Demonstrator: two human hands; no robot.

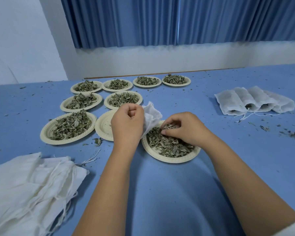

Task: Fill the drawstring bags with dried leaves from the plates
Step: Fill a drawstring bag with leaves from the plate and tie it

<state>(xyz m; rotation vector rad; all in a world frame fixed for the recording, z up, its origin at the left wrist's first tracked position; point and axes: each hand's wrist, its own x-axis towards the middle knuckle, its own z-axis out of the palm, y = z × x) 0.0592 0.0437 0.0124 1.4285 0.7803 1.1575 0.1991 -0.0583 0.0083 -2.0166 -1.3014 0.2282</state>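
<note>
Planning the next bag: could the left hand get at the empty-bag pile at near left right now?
Probably not yet: the left hand grips a white bag. Otherwise nothing stands between it and the pile.

pleated blue curtain [143, 21] hangs above a white wall [160, 60].

One wide-angle camera, worn on the person's head, looks forward and down over the flat blue table [169, 193]. The left hand [127, 124] and right hand [184, 128] lie close below it, mid-frame. The table's far edge and a pleated blue fabric curtain [126, 19] fill the top.
</note>
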